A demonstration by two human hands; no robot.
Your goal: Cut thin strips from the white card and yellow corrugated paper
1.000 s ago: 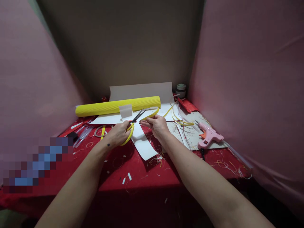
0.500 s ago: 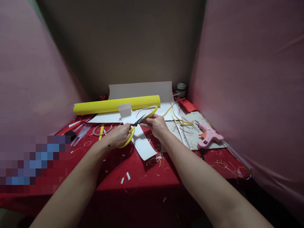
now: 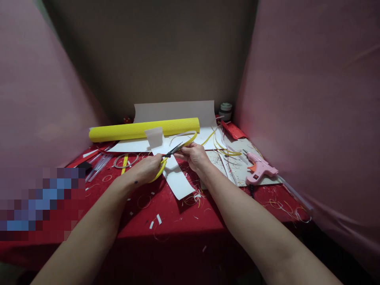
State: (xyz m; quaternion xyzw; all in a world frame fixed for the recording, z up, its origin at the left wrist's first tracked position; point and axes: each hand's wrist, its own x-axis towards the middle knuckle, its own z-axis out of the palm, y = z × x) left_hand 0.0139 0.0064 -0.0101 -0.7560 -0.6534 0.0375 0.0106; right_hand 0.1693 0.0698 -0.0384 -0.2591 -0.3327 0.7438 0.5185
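My left hand (image 3: pixel 151 167) is closed round the scissors (image 3: pixel 175 149), blades beside the curved yellow strip (image 3: pixel 192 137) that my right hand (image 3: pixel 196 156) pinches, seemingly not yet cut through. Right of that hand lie loose yellow strips (image 3: pixel 235 153), apparently already cut.

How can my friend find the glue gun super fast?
Start at the table with the red cloth, then look right to the pale board. The glue gun lies on the board's right side. Unlike the thin yellow strips beside it, it is chunky and pink, with an orange trigger.
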